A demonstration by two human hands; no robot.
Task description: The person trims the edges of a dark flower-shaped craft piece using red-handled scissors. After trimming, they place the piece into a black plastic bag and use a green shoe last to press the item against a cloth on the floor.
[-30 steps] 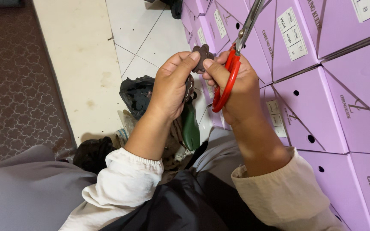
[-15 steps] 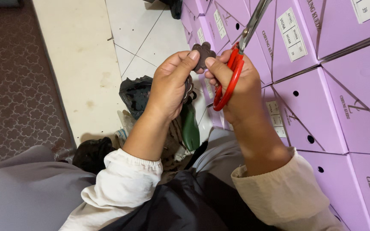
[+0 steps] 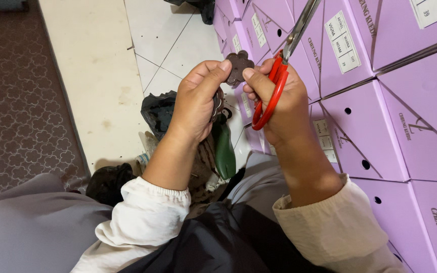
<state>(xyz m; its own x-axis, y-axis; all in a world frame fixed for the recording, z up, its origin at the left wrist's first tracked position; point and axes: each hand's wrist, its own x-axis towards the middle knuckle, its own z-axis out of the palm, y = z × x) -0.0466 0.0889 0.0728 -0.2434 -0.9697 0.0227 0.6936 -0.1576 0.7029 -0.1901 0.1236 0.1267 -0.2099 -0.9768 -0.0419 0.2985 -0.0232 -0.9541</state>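
Head view: upper centre, both hands raised over the floor.
Left hand (image 3: 195,101): pinches the small dark brown flower-shaped leather piece (image 3: 238,65) at its edge.
Right hand (image 3: 279,98): grips the red-handled metal scissors (image 3: 274,86), fingertip touching the piece.
Handling: likely light, thin and bendable; best held by its rim.
Hidden: scissor tips cut off at top; items inside left palm unclear.

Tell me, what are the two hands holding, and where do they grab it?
Both hands pinch a small brown flower-shaped piece by its edges, left hand and right hand. The right also holds scissors by the red handle loops.
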